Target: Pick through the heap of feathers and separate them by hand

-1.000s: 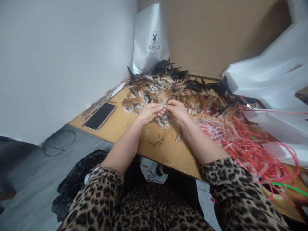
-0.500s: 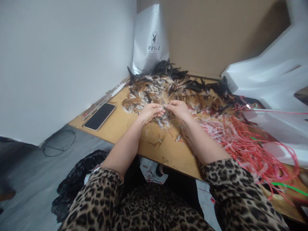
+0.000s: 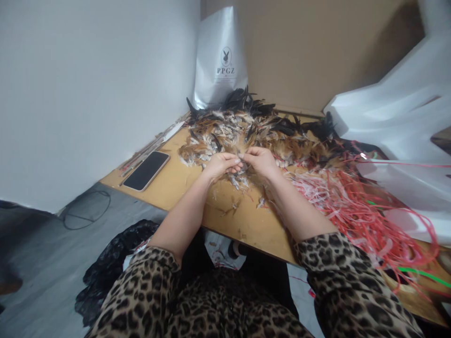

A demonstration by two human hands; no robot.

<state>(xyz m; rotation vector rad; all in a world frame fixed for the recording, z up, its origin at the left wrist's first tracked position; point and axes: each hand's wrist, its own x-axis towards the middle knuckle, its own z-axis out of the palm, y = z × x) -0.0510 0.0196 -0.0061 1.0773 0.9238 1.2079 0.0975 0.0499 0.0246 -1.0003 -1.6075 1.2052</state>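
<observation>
— What's on the table (image 3: 183, 180)?
— A heap of feathers (image 3: 246, 129) just beyond my hands, red strips (image 3: 352, 206) to their right, a phone (image 3: 147, 170) to their left.
— And your hands?
— My left hand (image 3: 221, 165) and right hand (image 3: 260, 160) meet fingertip to fingertip, pinching a small feather tuft (image 3: 241, 155) between them.

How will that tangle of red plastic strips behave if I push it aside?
The red plastic strips look thin and floppy, so they would probably drag as one snarl. Loops hang over the table edge, so some may slide off. They likely snag nearby feathers.
</observation>
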